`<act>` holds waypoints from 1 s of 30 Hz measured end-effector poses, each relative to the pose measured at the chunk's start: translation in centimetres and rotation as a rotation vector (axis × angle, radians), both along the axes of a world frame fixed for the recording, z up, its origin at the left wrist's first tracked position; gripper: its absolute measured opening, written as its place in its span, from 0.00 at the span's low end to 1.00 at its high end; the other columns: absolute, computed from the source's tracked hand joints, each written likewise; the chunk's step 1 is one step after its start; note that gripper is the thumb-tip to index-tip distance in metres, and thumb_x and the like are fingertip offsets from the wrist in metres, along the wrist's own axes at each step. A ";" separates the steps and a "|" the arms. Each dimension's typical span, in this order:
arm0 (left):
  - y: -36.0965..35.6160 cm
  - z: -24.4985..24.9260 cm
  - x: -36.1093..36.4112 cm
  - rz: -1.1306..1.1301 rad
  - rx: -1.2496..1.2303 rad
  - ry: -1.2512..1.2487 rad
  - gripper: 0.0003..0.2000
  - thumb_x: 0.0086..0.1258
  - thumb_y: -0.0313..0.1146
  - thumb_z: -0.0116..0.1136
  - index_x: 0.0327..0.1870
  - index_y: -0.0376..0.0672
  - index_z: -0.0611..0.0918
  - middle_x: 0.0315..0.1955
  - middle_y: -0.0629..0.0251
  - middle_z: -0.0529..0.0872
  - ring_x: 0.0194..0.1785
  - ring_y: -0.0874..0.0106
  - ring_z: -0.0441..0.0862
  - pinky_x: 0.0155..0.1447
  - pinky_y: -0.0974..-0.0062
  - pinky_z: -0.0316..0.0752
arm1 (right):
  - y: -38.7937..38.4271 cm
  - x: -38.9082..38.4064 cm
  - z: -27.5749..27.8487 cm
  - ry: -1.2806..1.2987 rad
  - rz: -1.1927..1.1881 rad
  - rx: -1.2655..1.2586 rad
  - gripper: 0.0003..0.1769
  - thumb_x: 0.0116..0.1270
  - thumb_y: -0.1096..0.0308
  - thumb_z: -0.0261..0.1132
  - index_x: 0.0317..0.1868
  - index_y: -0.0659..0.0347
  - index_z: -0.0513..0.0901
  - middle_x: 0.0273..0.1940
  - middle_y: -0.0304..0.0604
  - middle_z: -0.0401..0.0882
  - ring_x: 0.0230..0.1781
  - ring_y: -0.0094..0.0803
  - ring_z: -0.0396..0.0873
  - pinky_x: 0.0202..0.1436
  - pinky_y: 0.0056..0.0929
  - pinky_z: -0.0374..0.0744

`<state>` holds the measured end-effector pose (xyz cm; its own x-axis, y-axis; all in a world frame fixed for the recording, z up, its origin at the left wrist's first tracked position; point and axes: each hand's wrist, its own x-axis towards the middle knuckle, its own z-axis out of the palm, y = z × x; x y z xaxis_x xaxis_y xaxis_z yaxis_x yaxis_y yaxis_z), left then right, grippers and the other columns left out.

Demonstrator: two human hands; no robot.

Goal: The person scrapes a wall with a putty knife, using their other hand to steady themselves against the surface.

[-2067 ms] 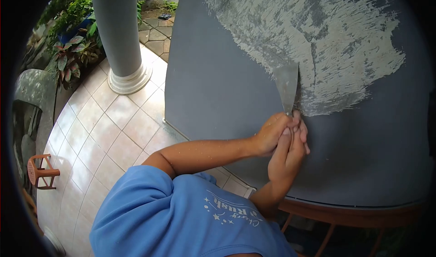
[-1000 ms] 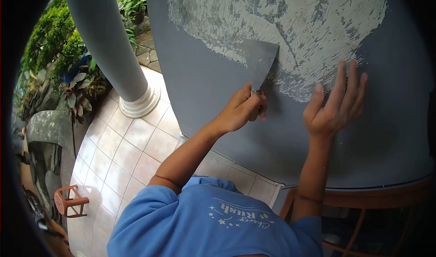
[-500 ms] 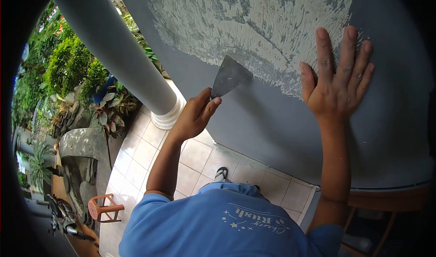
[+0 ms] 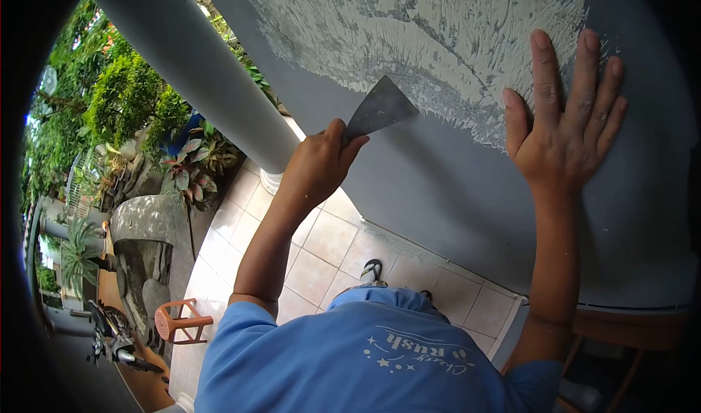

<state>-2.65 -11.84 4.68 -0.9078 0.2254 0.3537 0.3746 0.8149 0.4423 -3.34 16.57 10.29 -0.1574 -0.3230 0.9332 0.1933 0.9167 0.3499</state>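
Observation:
My left hand [image 4: 315, 166] is closed round the handle of a putty knife [image 4: 383, 108], a broad grey metal blade that widens towards its far edge. The handle is mostly hidden by my fingers. The blade's edge lies by the lower border of a rough whitish patch [image 4: 438, 51] on the grey wall [image 4: 467, 194]. Flat against the wall, with its fingers spread, rests my right hand [image 4: 562, 132]; it overlaps the right end of that patch and holds nothing.
A round grey pillar [image 4: 197, 70] rises at the left from the tiled floor [image 4: 321, 241]. An orange plastic stool [image 4: 182, 321] stands on the tiles. Beyond are plants [image 4: 124, 95], rocks [image 4: 150, 219] and a motorcycle [image 4: 117, 338]. Wooden furniture [image 4: 628, 333] sits low at the right.
The putty knife and my left hand have shifted slightly up along the wall, the blade tilting more to the right. My right hand stays flat at its place; the whole view has shifted a little.

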 end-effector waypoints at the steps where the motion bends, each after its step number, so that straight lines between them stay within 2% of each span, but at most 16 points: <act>1: 0.2 0.0 -0.1 0.013 -0.003 -0.027 0.17 0.73 0.40 0.56 0.32 0.35 0.70 0.19 0.44 0.80 0.27 0.46 0.82 0.30 0.58 0.74 | 0.0 0.0 0.1 0.000 0.006 0.002 0.29 0.73 0.38 0.42 0.70 0.31 0.69 0.72 0.38 0.64 0.70 0.42 0.64 0.70 0.42 0.61; 4: 1.8 -0.8 0.6 -0.062 0.186 -0.018 0.15 0.73 0.37 0.56 0.33 0.33 0.71 0.18 0.47 0.78 0.20 0.49 0.76 0.27 0.63 0.69 | -0.2 0.1 0.3 -0.007 0.011 -0.005 0.29 0.73 0.38 0.43 0.70 0.32 0.69 0.71 0.38 0.65 0.70 0.42 0.65 0.69 0.42 0.62; 12: 0.6 -1.9 -0.2 0.134 0.152 -0.068 0.17 0.76 0.39 0.53 0.33 0.30 0.73 0.16 0.46 0.78 0.19 0.53 0.76 0.27 0.62 0.69 | -0.6 -0.3 0.4 0.004 0.022 0.007 0.29 0.73 0.38 0.44 0.70 0.34 0.70 0.71 0.38 0.65 0.69 0.43 0.65 0.68 0.43 0.63; 22: 1.9 -3.5 -0.3 0.071 0.303 -0.087 0.17 0.75 0.39 0.54 0.31 0.32 0.73 0.15 0.50 0.78 0.17 0.61 0.74 0.25 0.66 0.67 | 0.5 -1.0 0.2 0.077 0.111 0.081 0.29 0.73 0.39 0.45 0.70 0.36 0.70 0.69 0.42 0.66 0.64 0.48 0.69 0.57 0.46 0.73; 24: 3.6 -1.8 0.5 -0.011 0.431 -0.053 0.17 0.75 0.38 0.54 0.31 0.32 0.73 0.15 0.50 0.78 0.17 0.60 0.75 0.26 0.66 0.68 | 0.5 -1.3 0.2 0.098 0.129 0.074 0.29 0.73 0.38 0.43 0.69 0.33 0.71 0.68 0.40 0.67 0.64 0.45 0.68 0.59 0.44 0.71; 25: 4.4 -0.2 0.5 -0.028 0.391 -0.006 0.16 0.75 0.38 0.54 0.32 0.31 0.74 0.16 0.50 0.77 0.18 0.60 0.76 0.26 0.65 0.69 | 0.4 -1.3 0.1 0.103 0.135 0.076 0.29 0.73 0.37 0.43 0.68 0.33 0.71 0.68 0.40 0.67 0.64 0.45 0.68 0.59 0.43 0.71; 29: 3.8 -0.5 -0.9 -0.082 0.381 0.068 0.16 0.75 0.37 0.54 0.32 0.31 0.74 0.16 0.48 0.77 0.18 0.59 0.76 0.26 0.64 0.68 | 0.8 -1.4 0.3 0.106 0.121 0.068 0.29 0.73 0.37 0.42 0.69 0.32 0.70 0.69 0.38 0.66 0.66 0.43 0.67 0.61 0.42 0.70; 30: 3.1 -1.8 -0.5 -0.048 0.398 0.032 0.16 0.75 0.38 0.54 0.31 0.31 0.73 0.17 0.46 0.78 0.20 0.53 0.76 0.27 0.61 0.69 | 0.6 -1.2 0.2 0.094 0.104 0.054 0.29 0.73 0.37 0.42 0.69 0.31 0.70 0.70 0.38 0.66 0.67 0.42 0.67 0.62 0.42 0.69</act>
